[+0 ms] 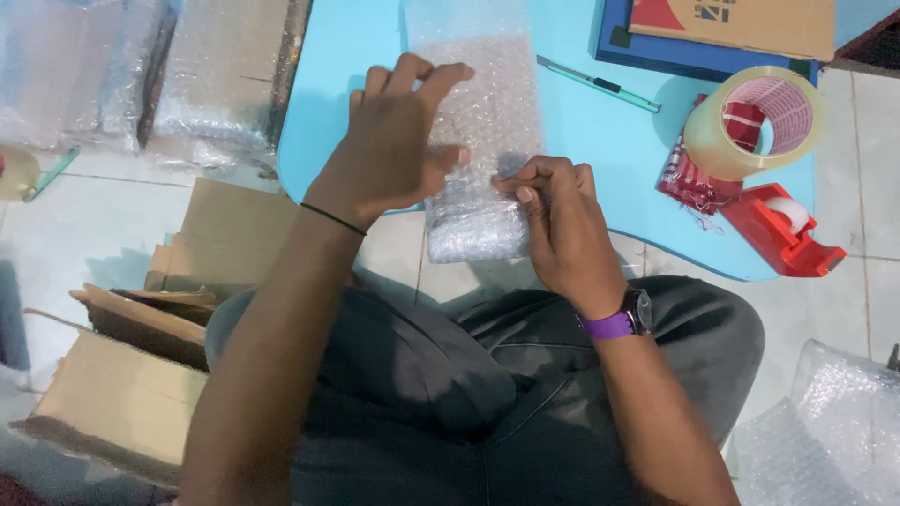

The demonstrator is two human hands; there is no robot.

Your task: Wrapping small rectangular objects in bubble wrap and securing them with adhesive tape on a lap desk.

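Bubble-wrapped bundle (pixel 473 220), long axis away from body

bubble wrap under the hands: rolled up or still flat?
Partly rolled. The near end of the bubble wrap is a thick bundle under the right hand and left hand; the far part lies flat on the blue table.

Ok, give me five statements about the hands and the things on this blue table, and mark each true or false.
1. Both hands, left hand and right hand, are on the bubble wrap bundle. True.
2. The tape roll sits on the floor. False: it sits on the blue table, by the red tape dispenser.
3. A utility knife lies on the table. True.
4. The right wrist is bare. False: it wears a purple-strapped watch.
5. Cardboard boxes lie on the person's left. True.
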